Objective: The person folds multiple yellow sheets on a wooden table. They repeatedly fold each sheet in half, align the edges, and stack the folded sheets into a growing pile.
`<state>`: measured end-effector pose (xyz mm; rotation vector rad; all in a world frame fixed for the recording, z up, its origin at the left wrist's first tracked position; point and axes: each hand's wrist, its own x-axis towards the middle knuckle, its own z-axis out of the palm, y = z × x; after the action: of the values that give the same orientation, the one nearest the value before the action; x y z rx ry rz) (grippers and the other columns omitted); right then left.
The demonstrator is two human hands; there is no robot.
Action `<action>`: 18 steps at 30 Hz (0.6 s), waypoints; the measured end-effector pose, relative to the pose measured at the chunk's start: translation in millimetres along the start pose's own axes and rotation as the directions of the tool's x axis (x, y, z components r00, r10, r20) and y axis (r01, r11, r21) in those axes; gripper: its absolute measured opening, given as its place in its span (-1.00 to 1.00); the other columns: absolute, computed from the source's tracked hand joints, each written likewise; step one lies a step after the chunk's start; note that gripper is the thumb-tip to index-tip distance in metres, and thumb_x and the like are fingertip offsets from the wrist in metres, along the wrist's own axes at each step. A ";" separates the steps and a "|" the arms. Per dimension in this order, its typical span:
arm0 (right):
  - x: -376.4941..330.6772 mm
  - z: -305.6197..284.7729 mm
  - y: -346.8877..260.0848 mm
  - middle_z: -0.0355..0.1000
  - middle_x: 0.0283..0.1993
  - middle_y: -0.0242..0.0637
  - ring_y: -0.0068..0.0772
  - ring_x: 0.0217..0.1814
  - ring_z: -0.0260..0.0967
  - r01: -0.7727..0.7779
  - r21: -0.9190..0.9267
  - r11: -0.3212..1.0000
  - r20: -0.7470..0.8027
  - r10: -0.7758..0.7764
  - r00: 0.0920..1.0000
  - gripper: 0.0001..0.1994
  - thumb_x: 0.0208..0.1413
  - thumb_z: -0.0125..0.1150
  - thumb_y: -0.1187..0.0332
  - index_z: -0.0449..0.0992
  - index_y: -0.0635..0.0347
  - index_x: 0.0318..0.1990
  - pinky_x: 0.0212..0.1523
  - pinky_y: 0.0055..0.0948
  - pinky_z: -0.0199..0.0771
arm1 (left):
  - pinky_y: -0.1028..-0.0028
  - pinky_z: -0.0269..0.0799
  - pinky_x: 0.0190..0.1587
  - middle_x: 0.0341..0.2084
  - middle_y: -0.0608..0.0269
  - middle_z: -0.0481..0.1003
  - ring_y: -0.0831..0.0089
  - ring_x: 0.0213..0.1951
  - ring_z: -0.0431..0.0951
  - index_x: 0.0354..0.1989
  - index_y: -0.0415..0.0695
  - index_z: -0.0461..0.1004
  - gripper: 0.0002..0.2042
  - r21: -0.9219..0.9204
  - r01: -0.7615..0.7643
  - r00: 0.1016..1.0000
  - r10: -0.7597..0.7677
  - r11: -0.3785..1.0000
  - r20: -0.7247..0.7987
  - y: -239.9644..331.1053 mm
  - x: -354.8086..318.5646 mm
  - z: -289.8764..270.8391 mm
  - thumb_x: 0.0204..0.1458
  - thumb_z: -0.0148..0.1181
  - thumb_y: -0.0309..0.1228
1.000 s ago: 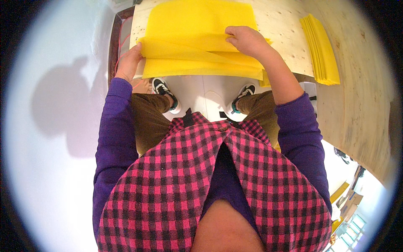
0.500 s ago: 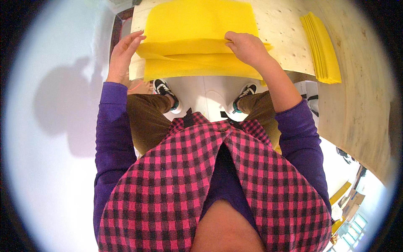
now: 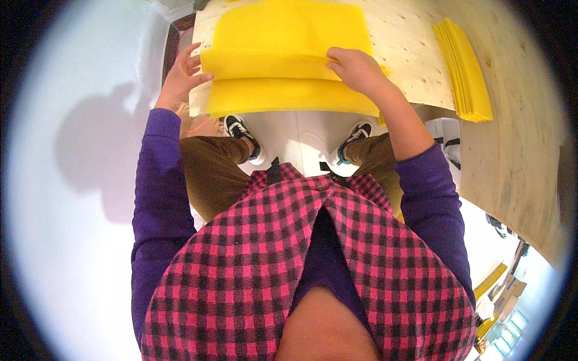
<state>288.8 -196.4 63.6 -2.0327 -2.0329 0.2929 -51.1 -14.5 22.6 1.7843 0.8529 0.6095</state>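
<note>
Head view: yellow sheeting [image 3: 289,27], with a folded band [image 3: 265,64] across it, lay at the wooden table's [image 3: 415,66] near edge. Right hand [image 3: 358,70]: pinched the band's right end. Left hand [image 3: 182,77]: was open, fingers parted, beside its left end. Yellow stack [image 3: 462,72]: lay farther right.

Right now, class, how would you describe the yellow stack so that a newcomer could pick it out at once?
Find the pale wooden work surface at the top and right. On it, right of the person's right hand, lies the narrow yellow stack. Unlike the wide yellow sheet in that hand's grip, it shows many lengthwise layers and lies untouched.
</note>
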 end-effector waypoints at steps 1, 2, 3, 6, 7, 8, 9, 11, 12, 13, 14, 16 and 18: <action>-0.4 -0.2 0.2 0.44 -0.28 -0.04 0.05 -0.20 0.36 0.002 0.005 1.000 0.008 -0.002 1.000 -0.77 0.08 0.05 0.27 0.42 0.18 -0.16 -0.21 -0.15 0.36 | 0.29 0.20 0.16 0.04 0.05 0.36 0.23 0.11 0.30 0.25 -0.12 0.04 -0.18 -0.076 0.035 0.999 -0.036 0.997 -0.012 -5.5 -4.8 3.2 -0.24 0.38 -0.49; -0.6 -0.5 0.7 0.44 -0.27 -0.04 0.05 -0.19 0.36 0.003 0.009 1.000 0.017 -0.003 1.000 -0.76 0.08 0.05 0.27 0.42 0.19 -0.15 -0.20 -0.15 0.36 | 0.30 0.20 0.16 0.04 0.04 0.35 0.22 0.12 0.30 0.25 -0.14 0.03 -0.18 -0.140 0.062 0.998 -0.065 0.988 -0.016 -9.7 -9.6 7.2 -0.24 0.37 -0.51; -0.7 -0.5 0.9 0.44 -0.26 -0.04 0.06 -0.18 0.36 0.001 0.013 1.000 0.017 -0.001 1.000 -0.76 0.08 0.05 0.27 0.42 0.20 -0.15 -0.20 -0.15 0.36 | 0.32 0.20 0.15 0.05 0.06 0.35 0.25 0.10 0.30 0.24 -0.17 0.03 -0.20 -0.159 0.093 0.994 -0.100 0.983 -0.034 -12.8 -13.3 11.3 -0.24 0.34 -0.56; 0.9 -0.3 2.8 0.44 -0.24 -0.03 0.06 -0.16 0.36 0.006 0.025 1.000 0.013 -0.006 1.000 -0.75 0.08 0.05 0.27 0.42 0.22 -0.16 -0.18 -0.16 0.36 | 0.35 0.21 0.12 0.04 0.08 0.36 0.29 0.06 0.33 0.20 -0.18 0.11 -0.27 -0.217 0.156 0.983 -0.173 0.964 -0.062 -16.3 -16.9 22.4 -0.23 0.34 -0.52; 1.6 0.1 3.2 0.44 -0.24 -0.03 0.06 -0.16 0.36 0.018 0.027 0.999 0.002 -0.018 1.000 -0.75 0.08 0.05 0.27 0.42 0.22 -0.15 -0.18 -0.17 0.36 | 0.36 0.21 0.12 0.04 0.10 0.37 0.30 0.06 0.34 0.17 -0.18 0.15 -0.30 -0.095 0.120 0.987 -0.129 0.988 -0.098 -16.3 -17.1 24.3 -0.23 0.34 -0.50; 2.6 0.5 3.6 0.44 -0.23 -0.03 0.06 -0.16 0.36 0.028 0.029 0.999 -0.009 -0.028 1.000 -0.75 0.08 0.05 0.27 0.41 0.22 -0.15 -0.18 -0.17 0.36 | 0.36 0.21 0.11 0.03 0.11 0.37 0.31 0.05 0.34 0.15 -0.19 0.19 -0.32 0.030 0.085 0.989 -0.080 0.996 -0.128 -16.2 -16.7 25.3 -0.23 0.34 -0.48; 4.1 0.8 3.9 0.44 -0.23 -0.03 0.06 -0.16 0.36 0.020 0.025 1.000 0.001 -0.020 1.000 -0.75 0.08 0.05 0.27 0.41 0.22 -0.15 -0.18 -0.17 0.36 | 0.37 0.22 0.10 0.03 0.12 0.37 0.33 0.05 0.35 0.12 -0.20 0.23 -0.35 0.157 0.053 0.988 -0.029 0.986 -0.152 -16.4 -16.4 25.5 -0.23 0.35 -0.46; 6.0 1.0 3.7 0.44 -0.23 -0.03 0.06 -0.16 0.36 -0.002 0.016 1.000 0.023 0.002 1.000 -0.75 0.08 0.05 0.27 0.41 0.21 -0.14 -0.18 -0.18 0.36 | 0.39 0.21 0.11 0.02 0.14 0.38 0.34 0.04 0.36 0.10 -0.19 0.27 -0.37 0.220 0.097 0.980 -0.055 0.971 -0.191 -17.5 -16.6 25.3 -0.23 0.35 -0.42; 6.3 1.1 3.2 0.44 -0.23 -0.03 0.06 -0.16 0.36 0.004 0.017 1.000 0.020 -0.004 1.000 -0.75 0.08 0.05 0.27 0.42 0.21 -0.14 -0.18 -0.18 0.36 | 0.39 0.20 0.11 0.02 0.15 0.38 0.34 0.04 0.36 0.09 -0.18 0.29 -0.38 0.265 0.109 0.976 -0.052 0.958 -0.212 -18.7 -17.2 25.0 -0.24 0.36 -0.40; 6.7 0.9 2.6 0.44 -0.23 -0.02 0.06 -0.16 0.36 0.010 0.019 1.000 0.018 -0.010 1.000 -0.75 0.08 0.05 0.27 0.42 0.21 -0.14 -0.18 -0.18 0.36 | 0.39 0.19 0.12 0.01 0.15 0.38 0.34 0.05 0.36 0.10 -0.17 0.28 -0.37 0.235 0.116 0.973 -0.063 0.965 -0.221 -20.2 -17.2 25.7 -0.24 0.36 -0.41; 6.6 0.6 1.7 0.44 -0.23 -0.02 0.06 -0.16 0.36 0.011 0.018 1.000 0.019 -0.011 1.000 -0.75 0.08 0.05 0.27 0.42 0.20 -0.14 -0.18 -0.18 0.36 | 0.39 0.18 0.13 0.01 0.15 0.38 0.34 0.06 0.35 0.12 -0.15 0.27 -0.35 0.219 0.111 0.971 -0.058 0.969 -0.232 -22.0 -17.5 27.5 -0.25 0.36 -0.42; 6.1 -0.3 -0.2 0.44 -0.23 -0.02 0.06 -0.17 0.36 0.003 0.025 1.000 0.024 -0.004 1.000 -0.76 0.08 0.04 0.27 0.42 0.20 -0.15 -0.19 -0.17 0.36 | 0.39 0.14 0.16 0.04 0.19 0.35 0.34 0.09 0.31 0.15 -0.14 0.22 -0.33 0.148 0.082 0.973 -0.047 0.986 -0.226 -24.5 -19.2 30.3 -0.24 0.34 -0.47; 4.6 -0.8 -2.9 0.44 -0.24 -0.02 0.06 -0.17 0.36 -0.004 0.024 1.000 0.030 0.004 1.000 -0.76 0.08 0.04 0.28 0.42 0.20 -0.16 -0.19 -0.17 0.36 | 0.39 0.07 0.21 0.09 0.26 0.28 0.35 0.15 0.22 0.19 -0.14 0.15 -0.31 0.024 0.037 0.982 -0.032 0.999 -0.188 -25.5 -22.3 35.0 -0.21 0.29 -0.54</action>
<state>286.3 -191.8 65.5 -2.0307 -2.0334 0.3488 -45.9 -46.4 -13.8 1.7521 1.0227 0.7550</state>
